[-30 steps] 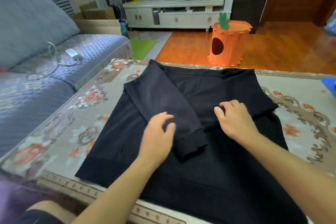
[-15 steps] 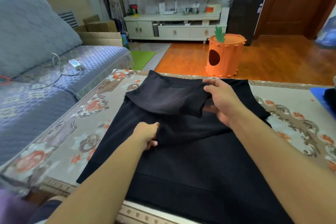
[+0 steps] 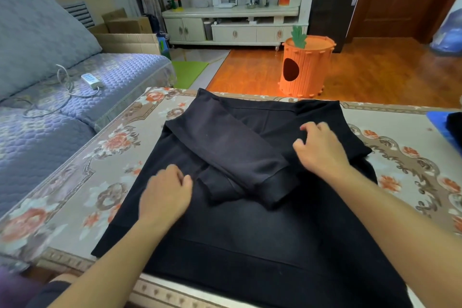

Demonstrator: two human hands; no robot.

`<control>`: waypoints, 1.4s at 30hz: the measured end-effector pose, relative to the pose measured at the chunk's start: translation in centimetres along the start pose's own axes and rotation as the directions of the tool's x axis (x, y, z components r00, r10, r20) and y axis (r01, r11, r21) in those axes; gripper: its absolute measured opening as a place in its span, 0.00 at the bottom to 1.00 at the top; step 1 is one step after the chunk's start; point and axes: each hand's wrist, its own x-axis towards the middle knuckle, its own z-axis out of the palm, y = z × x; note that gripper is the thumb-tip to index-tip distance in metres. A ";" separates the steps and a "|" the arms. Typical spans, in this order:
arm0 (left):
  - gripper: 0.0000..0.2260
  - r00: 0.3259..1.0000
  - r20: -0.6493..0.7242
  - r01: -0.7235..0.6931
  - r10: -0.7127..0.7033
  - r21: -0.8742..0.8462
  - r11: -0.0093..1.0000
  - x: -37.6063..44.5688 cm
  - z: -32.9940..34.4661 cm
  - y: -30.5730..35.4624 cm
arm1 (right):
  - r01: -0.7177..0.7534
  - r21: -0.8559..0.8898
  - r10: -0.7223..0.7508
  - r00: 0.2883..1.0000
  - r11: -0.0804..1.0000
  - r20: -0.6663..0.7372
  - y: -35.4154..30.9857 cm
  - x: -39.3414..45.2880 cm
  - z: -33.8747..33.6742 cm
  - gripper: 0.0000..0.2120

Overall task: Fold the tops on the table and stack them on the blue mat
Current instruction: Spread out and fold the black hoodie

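Since half a second ago the long sleeve lies folded across the black cotton top on the floral-clothed table — left hand flat, fingers relaxed; right hand loosely curled, pressing fabric.

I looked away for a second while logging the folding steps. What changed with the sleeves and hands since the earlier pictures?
The sleeve that the right hand was lifting half a second ago now lies folded diagonally across the black top, cuff toward the person. The right hand has let it go and rests on the cloth; the left hand has slid nearer and presses flat. The top, table and blue mat stayed put.
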 end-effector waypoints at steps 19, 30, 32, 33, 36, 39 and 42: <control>0.21 0.963 -0.197 0.222 -0.184 0.190 0.956 3.9 3.3 -7.6 | 0.303 -0.316 -0.195 0.923 0.899 0.331 -5.3 20.9 11.1 0.30; 0.07 0.999 -0.037 -0.015 0.026 0.284 0.959 8.0 1.2 -7.7 | 0.188 -0.420 -0.090 0.966 0.888 0.243 -3.8 20.6 7.8 0.28; 0.05 0.986 -0.041 -0.131 0.163 0.418 0.899 13.4 1.2 -7.2 | 0.087 -0.515 0.025 0.978 0.853 0.208 -1.7 19.3 5.0 0.29; 0.06 0.973 -0.044 -0.179 0.226 0.476 0.861 16.3 1.6 -6.2 | 0.053 -0.561 0.078 0.975 0.826 0.207 -0.4 18.1 3.1 0.29; 0.16 0.963 -0.002 -0.231 0.269 0.506 0.831 22.3 3.3 -0.3 | -0.006 -0.664 0.210 0.951 0.747 0.228 4.6 13.1 -1.5 0.22; 0.19 0.953 0.079 -0.304 0.294 0.259 0.917 20.5 6.0 8.3 | -0.125 -0.682 0.370 0.901 0.720 0.225 10.9 6.1 -4.4 0.25; 0.23 0.868 0.134 -0.466 0.478 -0.111 0.878 12.1 6.9 14.4 | -0.171 -0.744 0.414 0.897 0.646 0.154 13.0 3.7 -5.8 0.28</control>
